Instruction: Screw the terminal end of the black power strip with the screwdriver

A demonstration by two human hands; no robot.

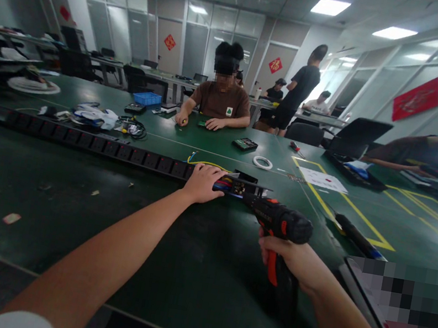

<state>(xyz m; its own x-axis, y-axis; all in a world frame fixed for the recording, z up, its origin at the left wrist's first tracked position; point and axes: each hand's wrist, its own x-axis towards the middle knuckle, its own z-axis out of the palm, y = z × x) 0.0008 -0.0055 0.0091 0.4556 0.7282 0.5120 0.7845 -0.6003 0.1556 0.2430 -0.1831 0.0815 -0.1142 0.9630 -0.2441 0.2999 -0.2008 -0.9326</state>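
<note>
One head-worn camera looks forward and down from the near edge of the bench [72, 190], the left hand [202, 182] and right hand [291, 257] close ahead, the far wall [221, 21] well beyond.

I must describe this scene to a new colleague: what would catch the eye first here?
The red and black power screwdriver in the right hand, low and right of centre, points at the open end of a long black power strip. The left hand rests on that end, beside coloured wires. Across the green table sits a person in a brown shirt.
</note>
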